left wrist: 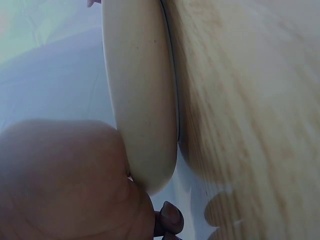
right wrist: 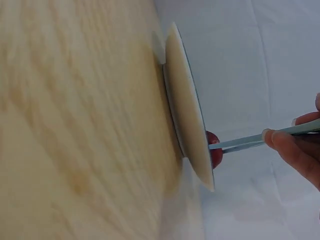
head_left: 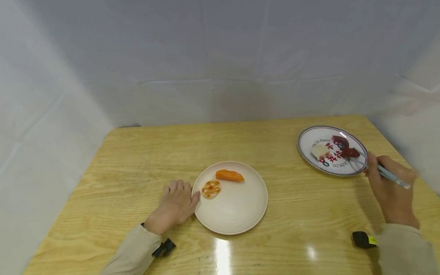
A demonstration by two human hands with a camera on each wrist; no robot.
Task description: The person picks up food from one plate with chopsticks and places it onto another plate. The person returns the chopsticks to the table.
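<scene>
My left hand (head_left: pixel 177 204) is at the left side of a cream plate (head_left: pixel 233 214), holding its rim with the thumb over the edge and fingers outside. On that plate lie a browned lotus root slice (head_left: pixel 211 189) and an orange carrot-like piece (head_left: pixel 229 175). My right hand (head_left: pixel 392 187) holds light blue chopsticks (head_left: pixel 392 176), their tips at a dark red food piece (head_left: pixel 350 152) on the patterned white plate (head_left: pixel 309 133). Whether they pinch it is unclear. Another dark red piece (head_left: pixel 340 140) and a pale slice (head_left: pixel 320 151) lie there. In the right wrist view, the plate (right wrist: pixel 182 100) appears edge-on.
Both plates stand on a wooden table (head_left: pixel 154 152), with the patterned one at the far right. White sheeting (head_left: pixel 223 57) hangs behind the table and at both sides. Dark straps with black devices (head_left: pixel 164 248) are at the wrists.
</scene>
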